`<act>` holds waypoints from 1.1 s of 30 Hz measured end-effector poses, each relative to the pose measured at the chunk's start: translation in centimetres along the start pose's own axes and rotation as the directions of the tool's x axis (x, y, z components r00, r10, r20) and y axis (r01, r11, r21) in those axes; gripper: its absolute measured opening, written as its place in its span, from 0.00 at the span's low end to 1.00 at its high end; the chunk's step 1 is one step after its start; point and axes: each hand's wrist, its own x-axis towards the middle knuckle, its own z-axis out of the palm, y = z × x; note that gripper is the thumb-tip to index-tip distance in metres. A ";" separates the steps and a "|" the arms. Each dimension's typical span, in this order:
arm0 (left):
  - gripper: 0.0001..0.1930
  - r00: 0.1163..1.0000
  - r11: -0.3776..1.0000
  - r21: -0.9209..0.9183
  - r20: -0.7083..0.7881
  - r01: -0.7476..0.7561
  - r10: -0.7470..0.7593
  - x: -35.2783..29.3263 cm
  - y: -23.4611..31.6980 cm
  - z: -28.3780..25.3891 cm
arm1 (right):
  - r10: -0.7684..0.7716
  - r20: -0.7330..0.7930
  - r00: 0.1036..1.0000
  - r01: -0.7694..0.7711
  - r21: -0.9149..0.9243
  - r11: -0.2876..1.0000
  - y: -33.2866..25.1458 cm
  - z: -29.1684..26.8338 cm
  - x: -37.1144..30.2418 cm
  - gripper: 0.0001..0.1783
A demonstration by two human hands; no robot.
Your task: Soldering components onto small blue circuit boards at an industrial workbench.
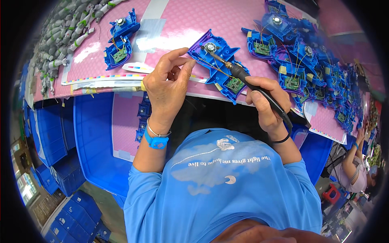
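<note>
Blue housing (215,73) on pink counter (178,34), near front edge. Soldering iron (242,75) tip at its round speaker (210,47); right hand (268,101) grips the handle. Left hand (168,83) by housing's left corner, fingers curled, can't tell if pinching anything. More housings (304,65) piled right.

The blue housing (222,47) is shiny plastic, the soldering iron (240,73) matt behind its metal shaft (221,60); the pink surface (184,36) looks glossy, perhaps film-covered.
</note>
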 end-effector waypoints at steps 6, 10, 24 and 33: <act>0.14 1.000 1.000 -0.003 -0.002 0.004 -0.004 0.1 -0.1 0.1 | 0.011 0.004 1.000 -0.011 -0.007 1.000 -0.2 0.2 0.0 0.17; 0.14 0.999 0.999 -0.015 -0.012 -0.041 0.041 0.2 -0.6 0.2 | 0.007 0.009 1.000 -0.007 -0.017 1.000 -0.2 0.2 0.2 0.17; 0.13 1.000 1.000 0.010 -0.027 0.000 0.000 0.0 -0.8 -0.5 | -0.012 0.001 1.000 0.012 -0.003 1.000 -0.4 0.3 0.9 0.16; 0.13 0.999 1.000 0.024 -0.033 0.002 -0.001 0.0 -1.2 -0.5 | 0.004 0.038 0.999 -0.003 -0.022 1.000 -0.2 0.6 1.5 0.17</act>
